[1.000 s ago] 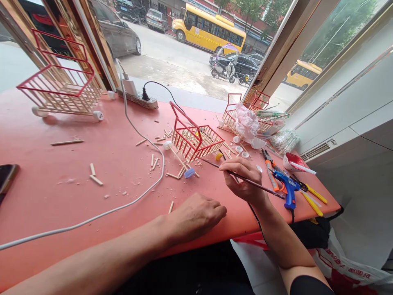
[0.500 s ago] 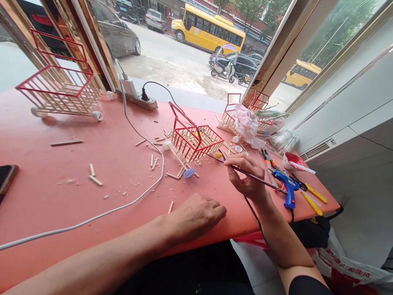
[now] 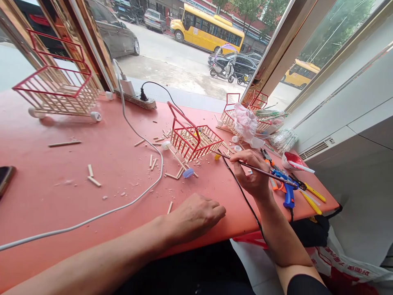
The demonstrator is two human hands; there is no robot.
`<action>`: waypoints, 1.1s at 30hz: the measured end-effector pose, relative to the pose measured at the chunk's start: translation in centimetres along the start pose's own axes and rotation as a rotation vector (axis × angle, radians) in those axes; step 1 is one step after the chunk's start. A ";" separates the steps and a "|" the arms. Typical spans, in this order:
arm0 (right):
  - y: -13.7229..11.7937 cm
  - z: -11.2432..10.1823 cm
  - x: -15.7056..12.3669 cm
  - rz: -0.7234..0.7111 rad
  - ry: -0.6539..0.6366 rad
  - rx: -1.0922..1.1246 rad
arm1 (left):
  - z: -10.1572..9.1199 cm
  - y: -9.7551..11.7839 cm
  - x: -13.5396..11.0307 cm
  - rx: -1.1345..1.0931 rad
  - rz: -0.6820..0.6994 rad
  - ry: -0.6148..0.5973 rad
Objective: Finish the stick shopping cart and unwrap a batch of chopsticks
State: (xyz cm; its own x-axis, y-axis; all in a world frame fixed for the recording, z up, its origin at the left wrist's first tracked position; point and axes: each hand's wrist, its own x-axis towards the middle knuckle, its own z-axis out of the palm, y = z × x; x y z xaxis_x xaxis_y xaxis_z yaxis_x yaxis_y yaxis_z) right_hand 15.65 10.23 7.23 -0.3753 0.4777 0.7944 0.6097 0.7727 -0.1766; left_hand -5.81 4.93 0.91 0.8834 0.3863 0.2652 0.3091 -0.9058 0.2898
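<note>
My right hand (image 3: 253,174) is closed round a thin dark paintbrush (image 3: 277,177). The brush's tip points left, close to the right corner of a small wooden-stick shopping cart (image 3: 196,143) with a red-painted rim and handle. This cart leans at a tilt, with a translucent bottle-cap wheel and a bluish cap wheel on its axle. My left hand (image 3: 196,215) rests at the table's near edge with its fingers curled, and no object shows in it. A short stick (image 3: 170,207) lies beside that hand.
Another cart (image 3: 58,96) stands at the left. A blue glue gun (image 3: 289,194), pliers (image 3: 307,188) and a cup of red paint (image 3: 293,161) lie at the right. More carts sit behind a crumpled plastic bag (image 3: 245,119). A white cable (image 3: 123,207) crosses the pink table.
My right hand has moved to the right with the paintbrush, drawing its tip slightly away from the cart. The left hand stays in place.
</note>
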 end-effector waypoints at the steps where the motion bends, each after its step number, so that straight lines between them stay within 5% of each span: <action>1: 0.1 -0.1 0.0 0.008 -0.005 -0.008 | 0.0 0.0 0.0 -0.002 0.000 -0.003; 7: 0.2 0.4 0.2 0.016 -0.122 0.005 | 0.0 -0.1 0.0 0.001 0.000 -0.020; 20: 0.3 0.2 0.0 -0.041 -0.002 -0.057 | 0.2 -0.1 0.0 -0.031 -0.001 0.008; 33: 0.4 0.8 -0.2 -0.003 -0.074 -0.063 | 0.2 0.1 -0.1 -0.020 -0.004 0.016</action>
State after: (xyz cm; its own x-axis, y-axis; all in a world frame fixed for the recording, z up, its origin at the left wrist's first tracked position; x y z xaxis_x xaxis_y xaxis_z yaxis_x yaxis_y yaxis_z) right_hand 15.48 10.77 6.52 -0.4261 0.5067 0.7494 0.6503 0.7475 -0.1357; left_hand -5.78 4.81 0.75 0.8765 0.3927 0.2787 0.3052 -0.9007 0.3092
